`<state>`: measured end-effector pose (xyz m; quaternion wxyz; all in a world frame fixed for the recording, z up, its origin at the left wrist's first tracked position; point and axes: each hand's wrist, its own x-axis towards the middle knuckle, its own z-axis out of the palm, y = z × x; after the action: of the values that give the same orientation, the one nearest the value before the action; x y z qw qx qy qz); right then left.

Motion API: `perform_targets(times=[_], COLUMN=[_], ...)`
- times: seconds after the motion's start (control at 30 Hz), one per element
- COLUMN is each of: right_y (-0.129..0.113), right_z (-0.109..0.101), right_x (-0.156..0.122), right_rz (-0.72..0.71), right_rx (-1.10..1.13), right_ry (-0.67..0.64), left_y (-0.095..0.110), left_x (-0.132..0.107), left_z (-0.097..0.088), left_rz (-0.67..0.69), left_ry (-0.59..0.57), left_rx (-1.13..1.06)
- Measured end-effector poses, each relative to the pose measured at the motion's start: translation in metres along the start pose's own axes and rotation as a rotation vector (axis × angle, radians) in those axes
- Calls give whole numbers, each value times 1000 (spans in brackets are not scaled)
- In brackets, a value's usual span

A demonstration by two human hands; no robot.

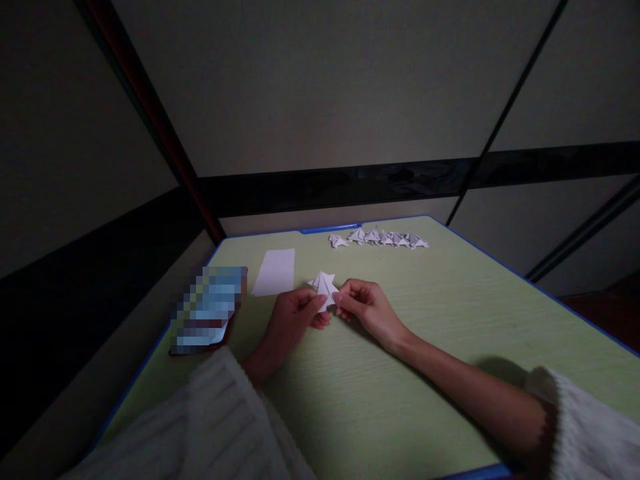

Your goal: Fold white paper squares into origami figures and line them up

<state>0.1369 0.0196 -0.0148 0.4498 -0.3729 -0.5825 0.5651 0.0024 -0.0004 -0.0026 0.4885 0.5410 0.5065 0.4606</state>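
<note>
Between my hands is a small folded white paper figure with pointed corners, held just above the table. My left hand pinches its lower left part, thumb on top and fingers beneath. From the other side, my right hand pinches its right edge between thumb and fingertips. Parts of the figure's lower edge are hidden by the thumbs. Farther back on the table stands a row of several similar folded paper figures. Left of the held figure lies a flat white sheet of paper.
The light green table has a blue edge and a blue strip at the back. At its left side lies a device-like object with a pixelated face and a dark red border. Panelled doors rise behind the table.
</note>
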Motion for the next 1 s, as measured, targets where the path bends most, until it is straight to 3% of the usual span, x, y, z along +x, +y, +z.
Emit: perform_targets(times=[0.23, 0.43, 0.57, 1.0], right_y=[0, 1, 1, 1], right_z=[1, 0, 1, 1], right_x=[-4, 0, 1, 0], right_rz=[-28, -32, -41, -39], right_rx=[-35, 13, 7, -61], right_ry=[12, 51, 32, -48], left_y=[3, 1, 3, 6], left_x=[-4, 2, 3, 2], left_z=[3, 1, -2, -5], left_rz=[69, -11, -1, 67], left_ry=[63, 29, 116, 257], left_rx=[58, -86, -177, -58])
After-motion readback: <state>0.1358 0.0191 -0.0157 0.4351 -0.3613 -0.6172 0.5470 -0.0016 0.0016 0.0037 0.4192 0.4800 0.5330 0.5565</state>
